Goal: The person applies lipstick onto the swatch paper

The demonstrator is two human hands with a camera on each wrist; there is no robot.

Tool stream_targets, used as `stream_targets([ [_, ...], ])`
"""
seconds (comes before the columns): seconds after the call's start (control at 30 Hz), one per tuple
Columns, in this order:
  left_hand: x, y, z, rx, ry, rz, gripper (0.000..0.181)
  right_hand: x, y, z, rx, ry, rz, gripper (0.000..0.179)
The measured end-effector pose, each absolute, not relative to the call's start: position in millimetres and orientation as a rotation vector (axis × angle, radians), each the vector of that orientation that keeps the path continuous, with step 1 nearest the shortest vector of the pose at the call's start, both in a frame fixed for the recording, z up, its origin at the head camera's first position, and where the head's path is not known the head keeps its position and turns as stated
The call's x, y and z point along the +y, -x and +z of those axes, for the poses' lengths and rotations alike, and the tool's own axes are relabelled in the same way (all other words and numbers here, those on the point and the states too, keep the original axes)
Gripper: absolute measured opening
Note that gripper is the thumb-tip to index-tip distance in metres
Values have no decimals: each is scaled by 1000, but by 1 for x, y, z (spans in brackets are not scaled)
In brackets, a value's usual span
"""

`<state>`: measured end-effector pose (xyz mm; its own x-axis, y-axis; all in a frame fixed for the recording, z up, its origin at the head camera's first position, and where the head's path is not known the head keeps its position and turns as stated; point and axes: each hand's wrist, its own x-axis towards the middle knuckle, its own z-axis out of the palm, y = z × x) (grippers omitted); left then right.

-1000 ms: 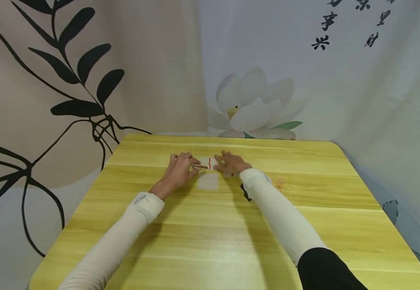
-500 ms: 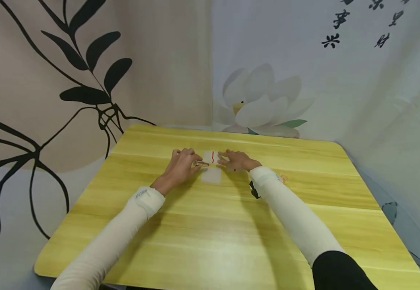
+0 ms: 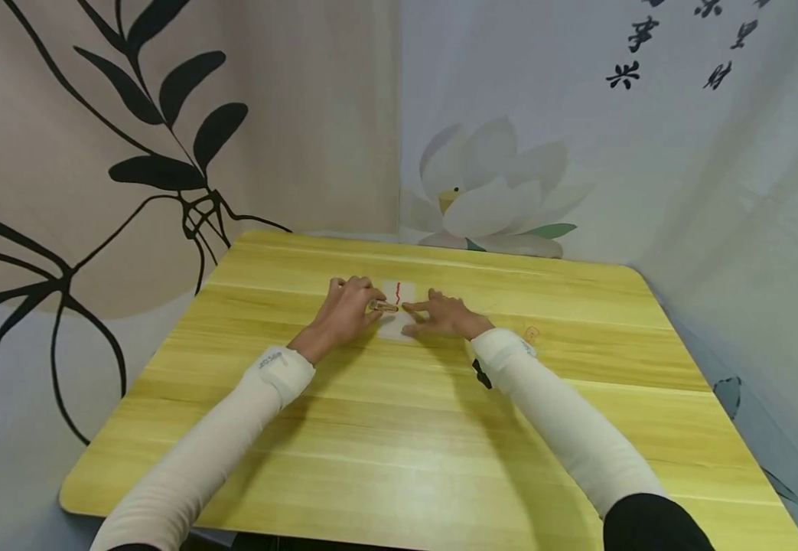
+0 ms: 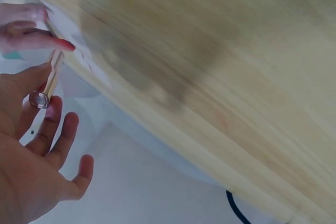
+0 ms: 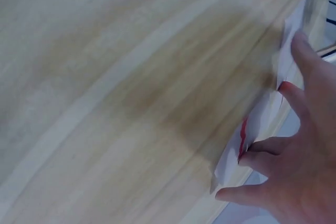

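Note:
In the head view my left hand (image 3: 349,310) pinches a small clear-and-gold tube (image 3: 382,306), which looks like a lipstick, between thumb and fingers. Its round end faces the left wrist camera, and the other fingers spread loosely. My right hand (image 3: 443,315) lies to the right with fingers extended over small white papers. The far paper (image 3: 405,291) carries a wavy red line; the near paper (image 3: 392,329) is partly under the right hand. Red colour covers one right fingertip (image 4: 68,45). The right wrist view shows the fingers along the paper (image 5: 226,166) and its red mark.
The papers lie near the far edge of a yellow wood-grain table (image 3: 371,436). A faint orange-red mark (image 3: 532,334) shows right of the right hand. A printed curtain (image 3: 316,115) hangs behind the table.
My right hand has shifted nearer and left, over the near paper. The red-marked piece seen beneath it earlier no longer shows in the head view. My left hand still holds the tube.

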<state>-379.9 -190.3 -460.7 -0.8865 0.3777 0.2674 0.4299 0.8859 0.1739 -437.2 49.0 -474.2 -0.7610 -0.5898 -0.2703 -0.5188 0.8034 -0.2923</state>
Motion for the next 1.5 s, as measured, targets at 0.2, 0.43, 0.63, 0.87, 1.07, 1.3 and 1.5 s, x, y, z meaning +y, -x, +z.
stream_targets([
  [0.2, -189, 385, -459, -2829, 613, -296, 28, 47, 439, -467, 2685, 872, -200, 70],
  [0.43, -187, 393, -457, -2823, 622, -246, 27, 43, 442, -460, 2700, 882, -145, 70],
  [0.63, -184, 395, -458, -2831, 631, -195, 26, 39, 441, -461, 2687, 879, -118, 70],
  [0.87, -181, 397, -459, -2803, 656, -154, 23, 37, 442, -461, 2715, 883, -61, 68],
  [1.07, -179, 397, -461, -2812, 680, -136, 21, 38, 441, -462, 2715, 867, -35, 69],
  [1.3, -175, 395, -464, -2814, 703, -115, 20, 41, 442, -469, 2719, 850, -38, 69],
  [1.5, -171, 394, -467, -2832, 707, -122, 21, 45, 442, -476, 2702, 826, -91, 70],
])
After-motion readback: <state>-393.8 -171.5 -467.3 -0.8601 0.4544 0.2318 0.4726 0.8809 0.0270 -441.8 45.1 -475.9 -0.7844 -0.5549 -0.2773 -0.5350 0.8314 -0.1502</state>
